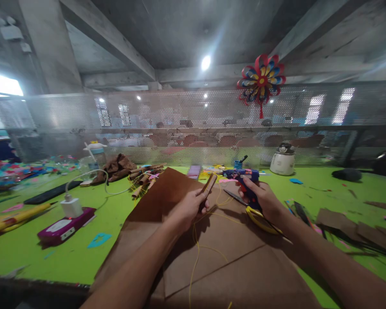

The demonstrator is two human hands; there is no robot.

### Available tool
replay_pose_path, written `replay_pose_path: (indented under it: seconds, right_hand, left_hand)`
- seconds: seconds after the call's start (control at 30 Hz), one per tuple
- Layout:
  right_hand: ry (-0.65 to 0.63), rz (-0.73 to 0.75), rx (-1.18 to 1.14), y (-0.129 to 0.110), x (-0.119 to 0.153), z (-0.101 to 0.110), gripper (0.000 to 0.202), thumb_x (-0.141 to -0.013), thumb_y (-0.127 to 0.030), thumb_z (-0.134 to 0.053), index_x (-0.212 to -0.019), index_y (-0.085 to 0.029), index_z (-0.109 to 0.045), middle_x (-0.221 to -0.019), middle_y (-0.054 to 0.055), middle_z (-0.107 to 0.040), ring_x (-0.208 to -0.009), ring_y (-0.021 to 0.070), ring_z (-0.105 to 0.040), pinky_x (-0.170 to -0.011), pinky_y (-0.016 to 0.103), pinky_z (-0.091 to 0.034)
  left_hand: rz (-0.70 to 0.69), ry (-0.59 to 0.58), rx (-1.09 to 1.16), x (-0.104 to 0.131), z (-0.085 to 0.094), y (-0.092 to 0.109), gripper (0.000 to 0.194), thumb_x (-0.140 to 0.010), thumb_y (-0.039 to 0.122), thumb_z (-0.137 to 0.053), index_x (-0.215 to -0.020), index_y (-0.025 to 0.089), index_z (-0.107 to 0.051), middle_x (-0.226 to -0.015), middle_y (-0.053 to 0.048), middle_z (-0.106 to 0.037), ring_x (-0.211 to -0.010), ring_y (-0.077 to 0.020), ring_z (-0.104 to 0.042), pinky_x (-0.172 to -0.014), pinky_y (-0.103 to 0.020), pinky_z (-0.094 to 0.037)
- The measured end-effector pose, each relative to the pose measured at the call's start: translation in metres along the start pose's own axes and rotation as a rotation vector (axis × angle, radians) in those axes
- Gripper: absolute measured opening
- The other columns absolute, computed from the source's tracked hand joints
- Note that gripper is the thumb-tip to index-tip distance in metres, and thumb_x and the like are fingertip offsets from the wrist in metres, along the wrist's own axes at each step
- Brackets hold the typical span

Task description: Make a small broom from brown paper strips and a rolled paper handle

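Observation:
My left hand (194,208) is closed around a small brown paper roll (209,184), which tilts up and to the right. A thin yellow string (197,249) hangs below that hand and loops over the brown paper sheet (225,266). In my right hand (263,199) is a blue hot glue gun (247,174), its nozzle end pointing left toward the roll. Just under the right hand, scissors with yellow handles (260,221) lie on the paper. Whether a finger is on the trigger I cannot tell.
A purple power strip (66,227) with a white plug stands at left. Several paper rolls (144,176) and crumpled brown paper (117,167) lie behind the sheet. A white bottle (282,161) is at back right, with brown paper scraps (350,227) nearer on the green table (116,214).

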State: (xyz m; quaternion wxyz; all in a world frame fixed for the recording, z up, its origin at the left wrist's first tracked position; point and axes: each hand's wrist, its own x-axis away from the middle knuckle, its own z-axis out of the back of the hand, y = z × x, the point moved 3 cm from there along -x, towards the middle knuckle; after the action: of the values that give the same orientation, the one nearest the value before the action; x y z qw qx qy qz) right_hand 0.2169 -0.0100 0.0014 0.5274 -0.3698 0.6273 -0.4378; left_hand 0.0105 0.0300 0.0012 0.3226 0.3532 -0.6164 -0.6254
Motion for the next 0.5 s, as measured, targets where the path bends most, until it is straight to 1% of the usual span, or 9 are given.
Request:
replay_pose_path:
  seconds: [0.2,0.4,0.5]
  right_hand:
    - [-0.003,-0.003,0.006,0.0029,-0.0003,-0.0024,0.044,-0.078,-0.055,-0.059,-0.084,-0.011,-0.063,-0.06,0.002,-0.056,-0.047,0.0097,-0.044,-0.046,0.023,-0.032]
    - [0.016,-0.019,0.009,0.0041,-0.001,-0.0006,0.045,-0.077,-0.055,-0.06,-0.084,-0.01,-0.063,-0.06,0.002,-0.056,-0.047,0.0091,-0.044,-0.046,0.023,-0.032]
    - [-0.007,-0.047,0.007,0.0038,-0.0007,0.0002,0.045,-0.077,-0.055,-0.06,-0.083,-0.01,-0.063,-0.059,0.002,-0.056,-0.048,0.0092,-0.045,-0.047,0.023,-0.032]
  left_hand:
    - [0.001,0.008,-0.006,-0.0003,0.0002,-0.0008,0.018,-0.085,0.031,-0.051,-0.089,0.013,-0.054,-0.062,0.001,-0.05,-0.044,-0.0039,-0.038,-0.042,-0.018,-0.021]
    - [-0.004,0.002,-0.001,-0.0001,-0.0002,-0.0005,0.023,-0.084,0.032,-0.052,-0.097,0.013,-0.055,-0.061,0.002,-0.05,-0.044,-0.0044,-0.037,-0.041,-0.018,-0.021]
    - [0.013,0.011,0.025,-0.0006,0.0012,-0.0016,0.023,-0.084,0.032,-0.054,-0.096,0.013,-0.055,-0.061,0.002,-0.05,-0.043,-0.0042,-0.037,-0.041,-0.018,-0.02]
